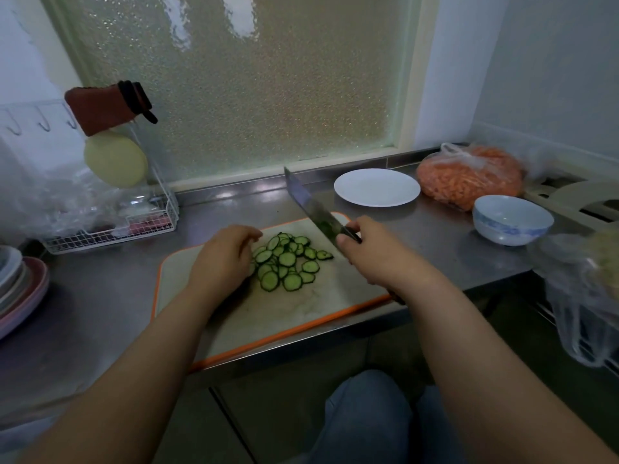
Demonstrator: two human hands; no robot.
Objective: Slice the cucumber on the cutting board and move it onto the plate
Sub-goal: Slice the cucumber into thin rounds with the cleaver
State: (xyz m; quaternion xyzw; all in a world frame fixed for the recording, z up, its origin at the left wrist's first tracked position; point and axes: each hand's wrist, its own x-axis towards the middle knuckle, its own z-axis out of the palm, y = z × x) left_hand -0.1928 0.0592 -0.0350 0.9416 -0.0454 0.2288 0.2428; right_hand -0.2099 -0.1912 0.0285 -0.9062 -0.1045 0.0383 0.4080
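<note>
Several thin cucumber slices (284,261) lie in a loose pile on the white cutting board (294,313) with an orange rim. My left hand (222,256) rests on the board at the pile's left edge, fingers curled against the slices. My right hand (371,254) grips a cleaver-style knife (311,205), whose blade points up and away over the board's far right corner, lifted off the slices. The white plate (376,187) stands bare on the steel counter behind the board, to the right.
A blue-and-white bowl (512,219) and a bag of orange food (469,177) sit at the right. A wire rack (114,226) stands at the left, stacked dishes (16,286) at the far left. The counter edge runs just below the board.
</note>
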